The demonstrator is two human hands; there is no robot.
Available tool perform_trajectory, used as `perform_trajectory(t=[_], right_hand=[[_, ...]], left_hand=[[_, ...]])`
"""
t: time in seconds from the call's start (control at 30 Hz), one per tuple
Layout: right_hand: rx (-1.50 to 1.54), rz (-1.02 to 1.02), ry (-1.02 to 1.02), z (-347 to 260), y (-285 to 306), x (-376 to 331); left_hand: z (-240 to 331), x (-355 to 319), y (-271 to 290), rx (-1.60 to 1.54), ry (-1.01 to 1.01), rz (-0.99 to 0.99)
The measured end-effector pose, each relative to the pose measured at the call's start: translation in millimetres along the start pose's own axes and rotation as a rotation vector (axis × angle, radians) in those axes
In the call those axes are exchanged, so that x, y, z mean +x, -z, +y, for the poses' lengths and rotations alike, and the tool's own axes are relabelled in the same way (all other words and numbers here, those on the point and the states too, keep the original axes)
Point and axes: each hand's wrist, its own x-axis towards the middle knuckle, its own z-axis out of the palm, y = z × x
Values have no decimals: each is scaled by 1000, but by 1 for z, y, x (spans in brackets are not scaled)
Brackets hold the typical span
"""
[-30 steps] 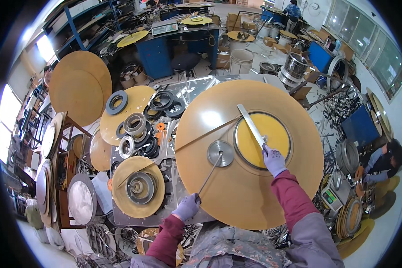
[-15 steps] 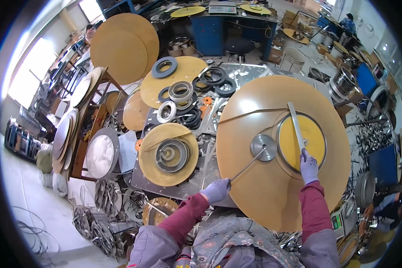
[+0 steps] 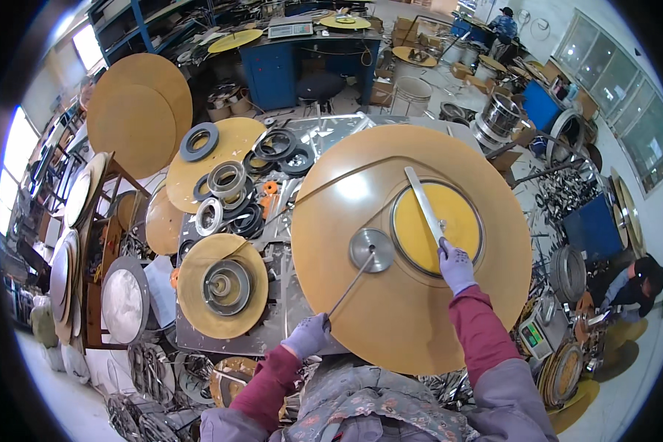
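A large tan round disc (image 3: pixel 331 169) lies in front of me. On its right part sits a yellow round plate (image 3: pixel 420 232) ringed by a metal hoop (image 3: pixel 481 239). My right hand (image 3: pixel 457 267), in a lilac glove, is closed round the near end of a flat metal bar (image 3: pixel 422 199), which lies slanted across the yellow plate. Left of the plate is a small grey metal hub (image 3: pixel 361 247). A thin metal rod (image 3: pixel 350 287) runs from the hub toward me, and my gloved left hand (image 3: pixel 307 337) grips its near end. A thin strip (image 3: pixel 350 174) crosses the disc's far left.
To the left, a smaller yellow disc (image 3: pixel 191 287) bears nested metal rings (image 3: pixel 227 286). Beyond lie grey and black rings (image 3: pixel 276 145). Metal strip coils (image 3: pixel 151 376) are heaped at the lower left. At right are a scale (image 3: pixel 534 335) and a bent-over person (image 3: pixel 633 287).
The whole scene has shifted left as my view turned right, bringing more of the person at right into sight. Both hands keep their holds on the bar and the rod.
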Motion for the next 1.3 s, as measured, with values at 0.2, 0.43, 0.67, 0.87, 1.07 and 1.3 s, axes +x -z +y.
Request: perform_trajectory(t=[0.2, 0.43, 0.67, 0.87, 1.07, 1.3], right_hand=[[-13, -19, 6, -1, 3, -8], [42, 31, 4, -14, 13, -17], [2, -51, -3, -25, 22, -21], [20, -3, 11, -18, 18, -24], [3, -81, 28, -18, 21, -27], [23, -89, 28, -14, 18, -33]], left_hand=[[-10, 2, 9, 49, 33, 29], [-8, -2, 1, 91, 4, 8], [-9, -5, -14, 54, -6, -9], [-7, -8, -14, 64, -1, -11], [-2, -14, -22, 58, -28, 10], [0, -19, -22, 41, -8, 12]])
